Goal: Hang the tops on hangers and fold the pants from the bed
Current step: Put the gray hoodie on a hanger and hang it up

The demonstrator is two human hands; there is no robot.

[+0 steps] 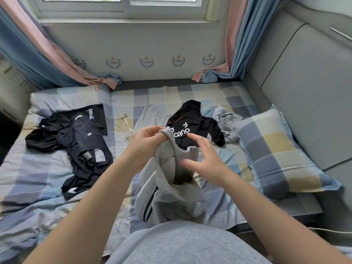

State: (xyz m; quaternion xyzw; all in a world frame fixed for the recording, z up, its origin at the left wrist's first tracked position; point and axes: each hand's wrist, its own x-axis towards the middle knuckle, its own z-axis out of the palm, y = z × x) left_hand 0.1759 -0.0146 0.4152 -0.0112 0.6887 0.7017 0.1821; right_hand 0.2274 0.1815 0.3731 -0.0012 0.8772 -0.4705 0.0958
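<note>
Over the near edge of the bed: a grey garment [171, 189] with dark stripes hangs bunched between both hands, lifted off the checked bed [38, 178]. Its folds do not show whether it is a top or pants.
Left hand [146, 145]: grip closed on the garment's hemmed rim, fingers curled round the cloth. The fingertips are hidden by it.
Right hand [203, 159]: grip open, fingers spread just beside the garment's open mouth. Whether the thumb touches the cloth is unclear.
Behind the hands: a black top [194, 121] with white lettering lies on the bed, its lower part hidden by the raised garment.
Under that top: a pale grey piece [150, 115] lies flat, partly covered.
Left side of bed: a heap of black clothes [85, 145], pieces tangled, count not discernible.
Right side: a crumpled grey-blue item [226, 121] touches a checked pillow [276, 155].
Bottom edge: the person's grey-clad torso [181, 244] cuts off the garment's lower end.
</note>
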